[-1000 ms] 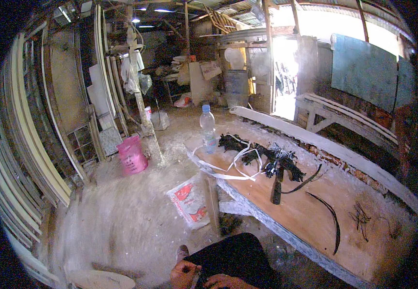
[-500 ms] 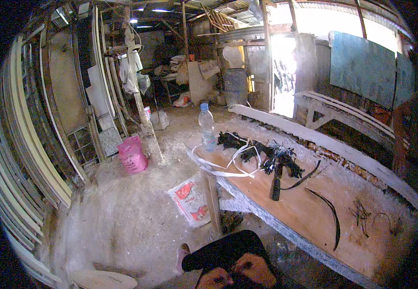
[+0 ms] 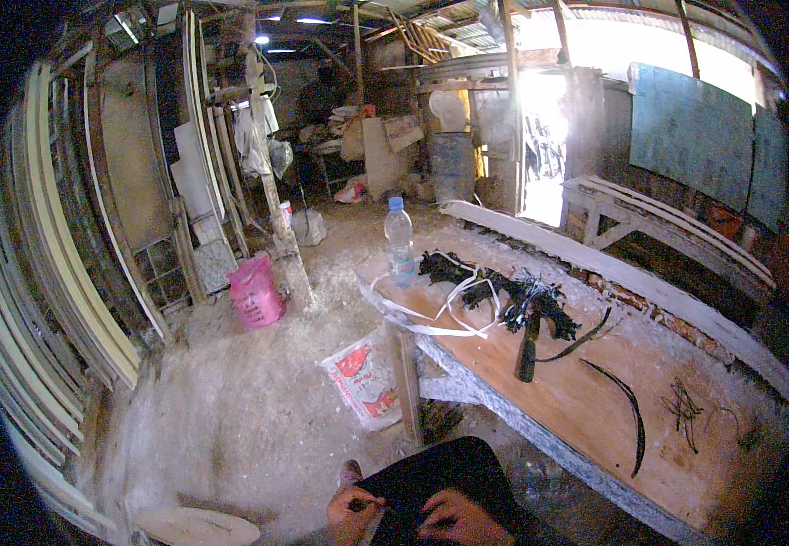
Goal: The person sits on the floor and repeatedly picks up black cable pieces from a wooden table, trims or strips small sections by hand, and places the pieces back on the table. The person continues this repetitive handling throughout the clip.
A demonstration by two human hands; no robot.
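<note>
Over my dark-clothed lap, my left hand (image 3: 353, 511) is closed, thumb and fingers pinched together; a thin dark sliver seems to show at the fingertips, too small to name. To its right, my right hand (image 3: 456, 519) has curled fingers above the dark cloth (image 3: 445, 469), and what they hold, if anything, is hidden. Nearest to the hands is the low wooden workbench (image 3: 586, 400). On it lie bundles of black fibrous strands (image 3: 531, 305), a dark-handled tool (image 3: 526, 358), a white strap (image 3: 435, 326) in loops and a curved black strip (image 3: 627, 400).
A clear bottle (image 3: 399, 246) with a blue cap stands at the bench's far left end. A printed sack (image 3: 363, 382) lies by the bench leg. Farther left are a pink bag (image 3: 255, 293), a post (image 3: 281, 200) and leaning boards (image 3: 58, 255). A round board (image 3: 196, 528) lies at lower left.
My hands have moved apart; the left has shifted left and up, and both show more clearly over my lap. The view has shifted slightly; the bench things lie as before.
</note>
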